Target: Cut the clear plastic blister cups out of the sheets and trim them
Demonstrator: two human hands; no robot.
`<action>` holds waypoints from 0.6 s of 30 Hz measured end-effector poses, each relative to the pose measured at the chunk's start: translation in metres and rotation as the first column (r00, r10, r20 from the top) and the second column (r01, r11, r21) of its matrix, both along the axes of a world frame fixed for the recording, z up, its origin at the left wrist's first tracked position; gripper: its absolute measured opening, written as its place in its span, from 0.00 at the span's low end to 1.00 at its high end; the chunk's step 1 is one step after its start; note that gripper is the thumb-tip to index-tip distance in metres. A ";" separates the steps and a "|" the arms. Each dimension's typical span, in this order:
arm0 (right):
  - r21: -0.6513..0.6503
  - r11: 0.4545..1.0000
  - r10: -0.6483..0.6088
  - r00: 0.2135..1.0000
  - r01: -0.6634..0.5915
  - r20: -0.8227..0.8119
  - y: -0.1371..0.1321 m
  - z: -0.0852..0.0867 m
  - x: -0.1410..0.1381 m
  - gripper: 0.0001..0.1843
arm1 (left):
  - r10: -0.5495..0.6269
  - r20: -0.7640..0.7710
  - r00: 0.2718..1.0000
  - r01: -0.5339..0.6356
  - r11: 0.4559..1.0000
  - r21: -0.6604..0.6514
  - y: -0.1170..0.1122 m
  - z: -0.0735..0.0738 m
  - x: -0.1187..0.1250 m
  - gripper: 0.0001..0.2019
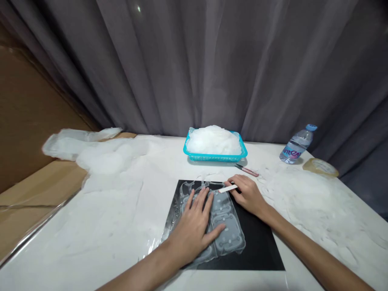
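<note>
A clear moulded plastic sheet [232, 230] with rounded panels lies on a black square mat [260, 242]. My left hand [198, 220] rests flat on it with fingers spread, covering part of its left half. At the sheet's top edge, my right hand [245, 189] is closed around a slim white stick-like tool [228, 188]. The tool points left, and its tip is close to or touching the plastic; I cannot tell which. Thin, ragged strips of clear plastic [187, 188] stick out beyond the sheet's upper left edge.
Behind the mat stands a turquoise basket [215, 157] heaped with white, soft-looking material [214, 139]. A pink-and-black slim tool [247, 169] lies before it. A water bottle [297, 145] and a tape roll [320, 167] are at right. Translucent white pieces [106, 155] and cardboard [51, 182] lie left.
</note>
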State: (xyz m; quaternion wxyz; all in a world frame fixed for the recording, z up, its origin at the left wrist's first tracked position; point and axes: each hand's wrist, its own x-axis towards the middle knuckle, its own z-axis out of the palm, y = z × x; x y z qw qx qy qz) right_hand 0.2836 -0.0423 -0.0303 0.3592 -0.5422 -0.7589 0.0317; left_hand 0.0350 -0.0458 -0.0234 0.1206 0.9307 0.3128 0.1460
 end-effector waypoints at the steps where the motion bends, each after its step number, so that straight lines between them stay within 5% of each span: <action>1: 0.010 1.000 0.001 1.000 -0.001 -0.011 -0.001 0.001 0.000 0.17 | -0.014 -0.008 1.000 0.014 1.000 -0.013 0.003 0.000 -0.001 0.41; 5: 0.046 0.999 -0.011 0.997 0.015 -0.074 -0.003 0.007 0.002 0.25 | -0.088 0.010 0.996 0.088 0.993 -0.082 0.022 0.005 -0.006 0.43; 9: -0.055 0.996 0.050 0.938 -0.073 -0.342 -0.011 0.021 0.002 0.29 | -0.175 0.007 0.985 0.173 0.970 -0.172 0.038 0.012 -0.013 0.44; 12: -0.215 0.939 0.132 0.858 -0.269 -0.496 -0.022 0.035 -0.001 0.27 | -0.180 0.029 0.983 0.182 0.955 -0.235 0.044 0.016 -0.017 0.45; 18: -0.390 0.813 0.261 0.870 -0.432 -0.419 -0.036 0.051 -0.005 0.12 | -0.141 0.116 0.983 0.163 0.964 -0.212 0.041 0.018 -0.012 0.40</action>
